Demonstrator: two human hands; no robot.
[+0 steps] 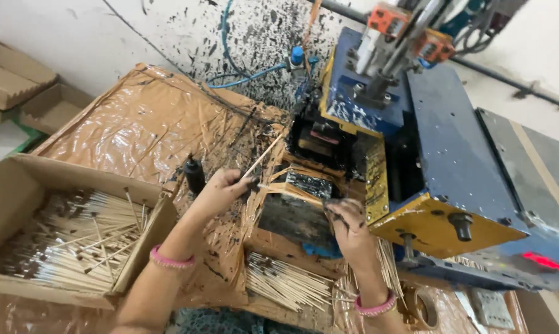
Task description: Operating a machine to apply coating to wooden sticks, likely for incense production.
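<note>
Left hand (225, 188) pinching a thin bamboo stick (262, 157) angled up-right from its fingertips, right hand (347, 224) pressed on the black-smeared block (295, 213), grip unclear, plastic-covered table (143, 127), blue machine (446, 142), spattered wall (255, 37)

Box of sticks (75, 238) lies left of the machine (440, 148).

left hand (221, 188) pinching thin stick (262, 156); right hand (347, 226) apparently resting on blue machine (452, 154)

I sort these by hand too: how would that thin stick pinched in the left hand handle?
The thin stick in the left hand looks straight and slender, so probably light, stiff, yet easy to snap. Being round, it would likely roll if dropped. Black smears nearby suggest it may feel slippery.
</note>
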